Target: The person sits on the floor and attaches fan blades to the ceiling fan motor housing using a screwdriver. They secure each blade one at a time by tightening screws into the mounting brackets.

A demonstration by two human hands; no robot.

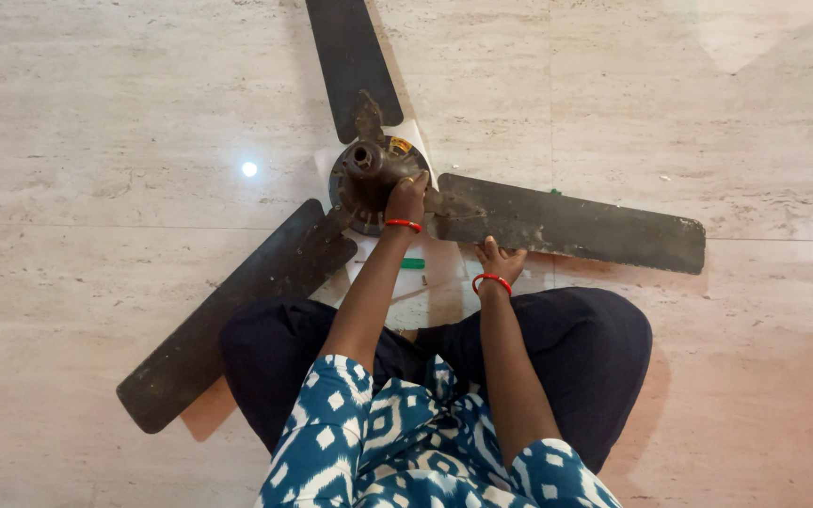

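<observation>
A dusty ceiling fan lies on the floor in front of my crossed legs. Its round dark motor hub (365, 179) has a short shaft stub on top. Three dark blades spread out from it: one to the far side (350, 56), one to the right (576, 224), one to the near left (228, 315). My left hand (407, 198) grips the right side of the hub, a red bangle at the wrist. My right hand (500, 260) holds the near edge of the right blade close to the hub, its fingertips hidden under the blade.
White sheets of paper (425, 296) lie under the hub, with a small green object (412, 263) on them between my arms. The floor is pale polished stone tile (96, 141) with a light glare spot (249, 169). My knees (604, 329) sit just under the blades.
</observation>
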